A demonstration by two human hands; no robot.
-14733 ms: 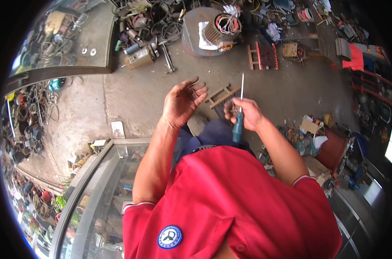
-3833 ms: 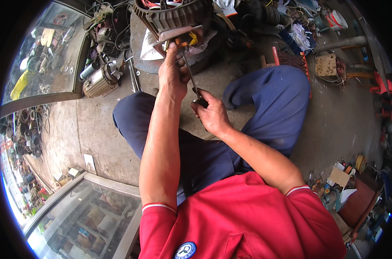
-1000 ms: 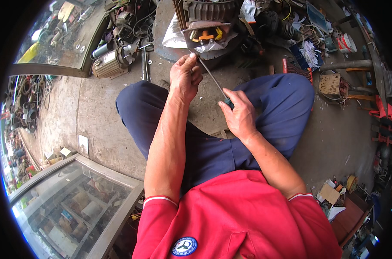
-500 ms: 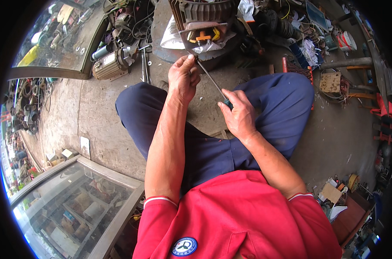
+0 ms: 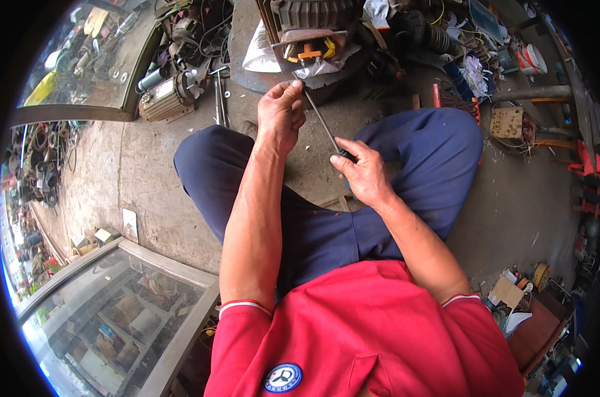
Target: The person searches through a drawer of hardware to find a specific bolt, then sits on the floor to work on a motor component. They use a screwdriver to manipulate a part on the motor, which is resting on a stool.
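Note:
My right hand [image 5: 365,172] is closed round the dark handle of a screwdriver [image 5: 321,119], its long shaft slanting up and to the left. At the tip of the shaft, my left hand [image 5: 280,114] pinches with thumb and forefinger; a small dark piece shows there, too small to name. Just beyond the fingertips stands a finned electric motor [image 5: 313,20]. Its open terminal box shows an orange terminal block [image 5: 310,51] and yellow-sleeved leads. Under the motor lies a white plastic sheet [image 5: 261,54] on a round grey base [image 5: 247,81].
A smaller beige motor [image 5: 167,99] and a long-handled metal tool [image 5: 220,99] lie on the floor at the left. A glass-topped cabinet [image 5: 200,276] stands at lower left. Scrap parts and a white-and-red bucket [image 5: 531,61] crowd the right.
My right hand has shifted slightly on the screwdriver, and the shaft now stands a little steeper. The left hand keeps its pinch at the tip, almost unmoved.

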